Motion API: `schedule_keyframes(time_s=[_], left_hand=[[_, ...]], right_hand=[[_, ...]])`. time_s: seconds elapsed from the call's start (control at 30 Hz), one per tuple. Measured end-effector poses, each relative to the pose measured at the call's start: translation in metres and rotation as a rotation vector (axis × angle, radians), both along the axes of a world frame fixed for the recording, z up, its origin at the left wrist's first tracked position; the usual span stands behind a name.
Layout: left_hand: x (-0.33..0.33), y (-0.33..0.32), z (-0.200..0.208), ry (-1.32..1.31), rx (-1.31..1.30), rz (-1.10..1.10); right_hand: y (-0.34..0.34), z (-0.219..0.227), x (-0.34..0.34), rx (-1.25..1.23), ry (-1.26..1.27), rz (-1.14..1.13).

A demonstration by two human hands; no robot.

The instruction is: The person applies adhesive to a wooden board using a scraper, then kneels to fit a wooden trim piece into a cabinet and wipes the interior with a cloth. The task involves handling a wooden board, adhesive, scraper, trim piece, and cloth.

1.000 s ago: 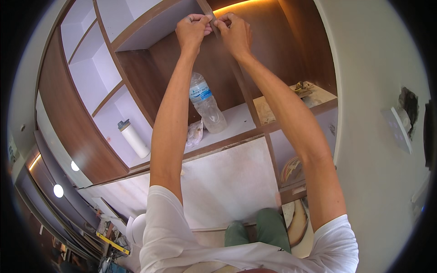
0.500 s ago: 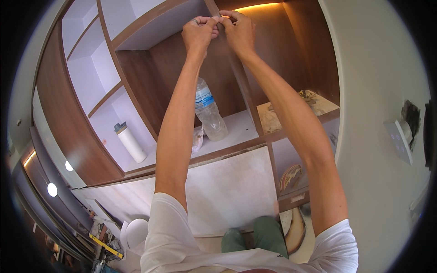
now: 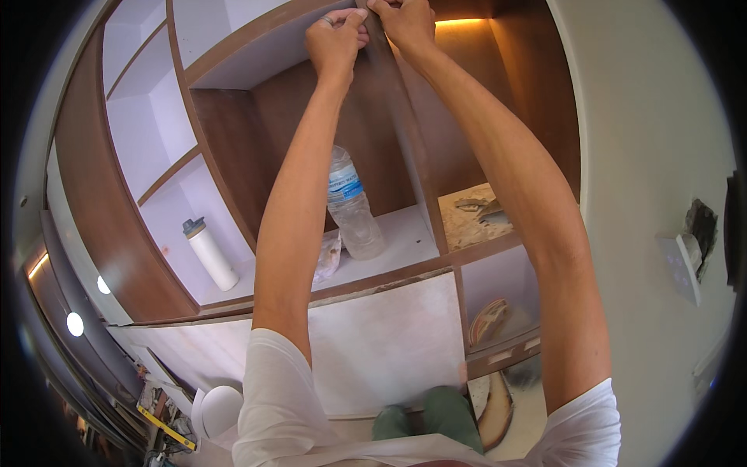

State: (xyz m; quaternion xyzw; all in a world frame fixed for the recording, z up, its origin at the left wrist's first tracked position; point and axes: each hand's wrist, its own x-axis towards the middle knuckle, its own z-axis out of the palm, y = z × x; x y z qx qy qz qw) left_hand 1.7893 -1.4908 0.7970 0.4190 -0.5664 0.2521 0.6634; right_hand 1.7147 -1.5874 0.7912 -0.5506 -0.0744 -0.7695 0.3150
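Note:
Both of my arms reach up to the brown vertical divider (image 3: 398,132) of a built-in wooden cabinet. My left hand (image 3: 332,40) is closed, thumb and fingertips pinched together at the divider's front edge, and a ring shows on one finger. Just right of it, my right hand (image 3: 408,29) has its fingers bent and pinched at the same edge, partly cut off by the top of the picture. Whatever lies between the fingertips is too small to make out. Below the hands, a clear plastic bottle (image 3: 359,222) with a blue label stands on the cabinet shelf (image 3: 405,241).
A white flask (image 3: 212,255) with a dark lid stands in the left compartment. Beside the bottle lies a crumpled clear wrapper (image 3: 327,257). A dusty board (image 3: 459,226) with scraps lies right of the divider. A wall switch panel (image 3: 678,265) hangs loose; a yellow spirit level (image 3: 166,428) lies lower left.
Both hands have risen toward the top of the picture, and a small gap has opened between them. The view has shifted, so the cabinet and bottle sit slightly lower.

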Motion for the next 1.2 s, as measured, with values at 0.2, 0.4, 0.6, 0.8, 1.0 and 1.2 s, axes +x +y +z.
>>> schedule_keyframes(time_s=[0.2, 0.4, 0.6, 0.8, 1.0, 1.2], left_hand=[[0.016, -0.003, 0.015, 0.074, 0.023, -0.108], [0.016, -0.010, 0.011, 0.148, 0.015, -0.226], [0.009, -0.010, 0.011, 0.118, -0.025, -0.237], [0.003, -0.012, 0.011, 0.155, -0.029, -0.239], [0.006, -0.012, 0.003, 0.145, -0.014, -0.269], [0.009, 0.002, -0.023, 0.110, 0.161, -0.178]], right_hand=[[0.002, 0.005, 0.004, 0.049, 0.008, 0.009], [0.005, 0.009, 0.014, 0.060, -0.056, -0.019], [0.000, 0.019, 0.021, 0.017, -0.108, -0.067], [0.003, 0.021, 0.021, 0.097, -0.045, 0.080], [0.018, 0.023, 0.014, 0.199, 0.021, 0.095], [-0.033, 0.016, 0.021, 0.133, 0.151, 0.688]])
